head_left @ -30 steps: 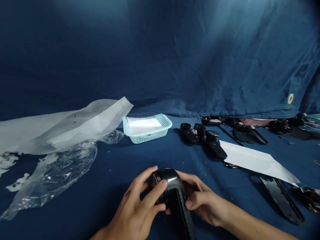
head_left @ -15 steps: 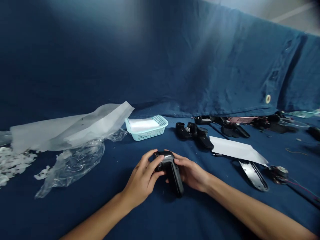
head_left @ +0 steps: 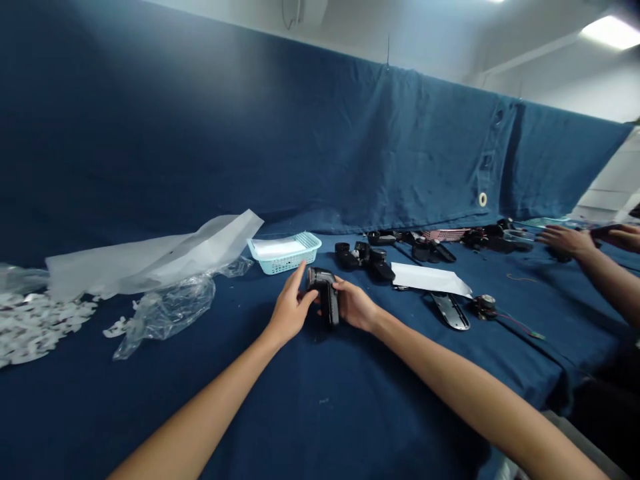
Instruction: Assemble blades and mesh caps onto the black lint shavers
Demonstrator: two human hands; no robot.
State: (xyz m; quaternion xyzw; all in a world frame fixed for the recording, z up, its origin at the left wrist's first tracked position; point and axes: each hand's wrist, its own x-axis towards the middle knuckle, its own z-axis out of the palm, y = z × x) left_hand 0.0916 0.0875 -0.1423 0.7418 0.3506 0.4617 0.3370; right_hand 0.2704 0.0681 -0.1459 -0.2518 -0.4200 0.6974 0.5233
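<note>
A black pistol-shaped handheld device (head_left: 327, 297), with a round head and a straight handle, is held over the blue cloth; its exact kind I cannot make out. My left hand (head_left: 291, 303) is at the head's left side, its thumb against the device and its fingers stretched up beside it. On the other side, my right hand (head_left: 354, 303) grips the device where head and handle meet, thumb in front and the other fingers mostly hidden behind. The handle points down towards me.
Behind the device stands a light-blue basket (head_left: 285, 265) with white sheets. Left are a plastic bag (head_left: 173, 317), foam sheet (head_left: 150, 257) and small white pieces (head_left: 40, 327). Right lie black housings (head_left: 367, 257), white paper (head_left: 430, 279), a shell half (head_left: 451, 311) and a wired motor (head_left: 485, 307). A co-worker's hands (head_left: 567, 240) are far right.
My view has tilted up and turned right, bringing a co-worker's hands into sight. My left fingers have shifted from across the device's head to its side. The device stays in my hands.
</note>
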